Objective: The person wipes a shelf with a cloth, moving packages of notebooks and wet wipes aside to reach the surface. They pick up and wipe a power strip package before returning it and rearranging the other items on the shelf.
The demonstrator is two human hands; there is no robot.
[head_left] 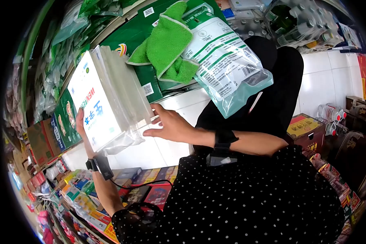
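Note:
A pack of white exercise books [90,101] in clear plastic wrap is tilted up in front of me, its printed cover towards the left. My left hand [81,123] grips the pack along its left edge, with part of the fingers hidden behind it. On the other side, my right hand [170,124] has its thumb and fingers apart, fingertips right at the wrapped edge. Beyond the books, a green cloth [168,44] lies crumpled on green cartons [140,24]. Beside the cloth rests a plastic bag with white and green print [227,57], close to my knees.
Green plastic-wrapped goods [57,61] hang at the left. Shrink-wrapped bottles [305,24] stand at the far right, with a brown box [306,132] and water jugs [331,116] on the tiled floor [325,77]. Boxed goods [158,195] line the lower left.

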